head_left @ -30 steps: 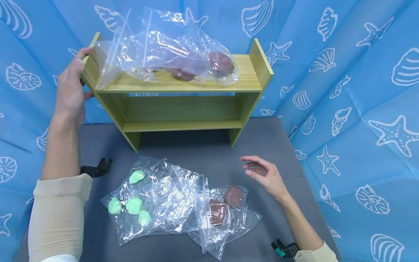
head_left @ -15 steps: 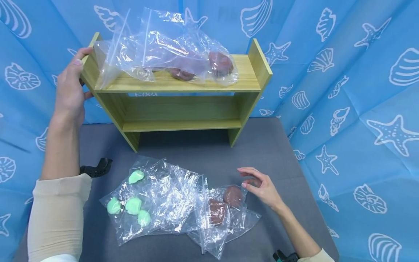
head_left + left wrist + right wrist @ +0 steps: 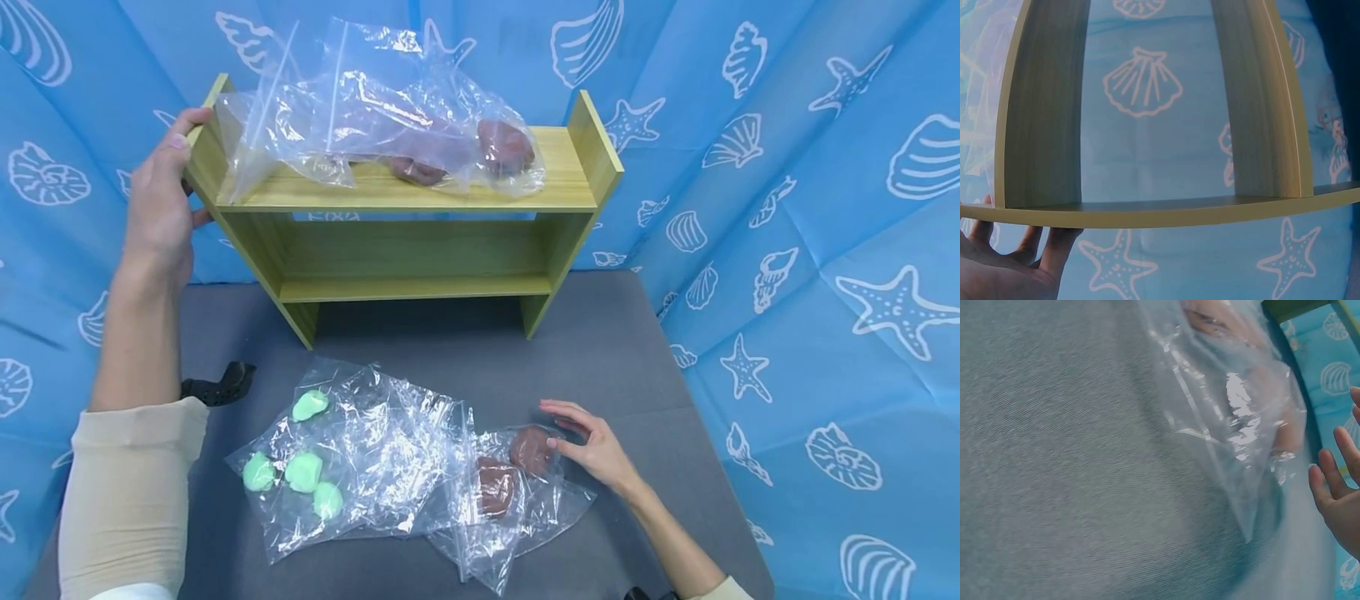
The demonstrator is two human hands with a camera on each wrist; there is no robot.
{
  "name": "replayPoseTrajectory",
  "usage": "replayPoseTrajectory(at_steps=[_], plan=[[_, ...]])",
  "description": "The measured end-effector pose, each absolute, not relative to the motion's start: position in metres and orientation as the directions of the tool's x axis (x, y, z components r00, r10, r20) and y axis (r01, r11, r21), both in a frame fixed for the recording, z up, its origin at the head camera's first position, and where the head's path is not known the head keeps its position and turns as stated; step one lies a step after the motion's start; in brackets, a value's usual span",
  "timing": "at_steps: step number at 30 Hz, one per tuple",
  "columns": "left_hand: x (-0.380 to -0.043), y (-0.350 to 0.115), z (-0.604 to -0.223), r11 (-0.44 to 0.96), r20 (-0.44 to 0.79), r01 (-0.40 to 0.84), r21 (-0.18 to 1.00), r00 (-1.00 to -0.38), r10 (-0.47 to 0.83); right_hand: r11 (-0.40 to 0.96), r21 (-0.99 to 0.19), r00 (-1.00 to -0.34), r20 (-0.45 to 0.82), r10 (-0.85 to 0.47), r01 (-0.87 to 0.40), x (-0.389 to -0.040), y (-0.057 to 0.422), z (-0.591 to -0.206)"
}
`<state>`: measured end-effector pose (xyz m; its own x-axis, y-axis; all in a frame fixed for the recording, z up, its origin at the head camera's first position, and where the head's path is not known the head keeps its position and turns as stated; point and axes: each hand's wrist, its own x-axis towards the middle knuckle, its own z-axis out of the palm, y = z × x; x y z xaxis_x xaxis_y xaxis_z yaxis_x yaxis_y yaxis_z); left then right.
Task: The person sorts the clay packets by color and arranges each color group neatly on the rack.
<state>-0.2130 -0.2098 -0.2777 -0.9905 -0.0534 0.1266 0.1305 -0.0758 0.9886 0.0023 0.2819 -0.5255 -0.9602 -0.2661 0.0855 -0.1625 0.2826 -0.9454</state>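
Observation:
My left hand grips the upper left side panel of a small two-tier wooden shelf; its fingers lie against the panel's outer face in the left wrist view. Over the right part of a clear zip bag hovers my right hand, fingers loosely bent and thumb apart. Nothing is between them. That bag holds brown lumps. The thumb overlaps the rear brown lump in the head view. In the right wrist view, the right hand appears beside the bag with fingers spread.
To the left lies another clear bag with several light green lumps, overlapping the brown one. Clear bags with reddish-brown lumps rest on the shelf's top board. A blue shell-patterned curtain surrounds the grey table.
My right hand has moved down and slightly left, from beyond the bag to over the rear brown lump. The left hand stays on the shelf panel.

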Motion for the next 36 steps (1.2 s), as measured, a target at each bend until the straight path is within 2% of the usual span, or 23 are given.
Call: replayPoseTrajectory(at_steps=[12, 23, 36], plan=[[-0.214, -0.209, -0.276, -0.089, 0.117, 0.122, 0.989, -0.991, -0.063, 0.436, -0.888, -0.947, -0.002, -0.321, -0.146, 0.011, 0.282, -0.542], [-0.214, -0.209, -0.277, -0.073, 0.119, 0.125, 0.989, -0.990, -0.073, 0.591, -0.784, -0.954, 0.006, -0.298, -0.189, 0.014, 0.276, -0.553], [-0.214, -0.209, -0.278, -0.084, 0.134, 0.139, 0.987, -0.989, -0.064, 0.533, -0.829, -0.964, 0.029, -0.264, -0.171, 0.011, 0.276, -0.560]])
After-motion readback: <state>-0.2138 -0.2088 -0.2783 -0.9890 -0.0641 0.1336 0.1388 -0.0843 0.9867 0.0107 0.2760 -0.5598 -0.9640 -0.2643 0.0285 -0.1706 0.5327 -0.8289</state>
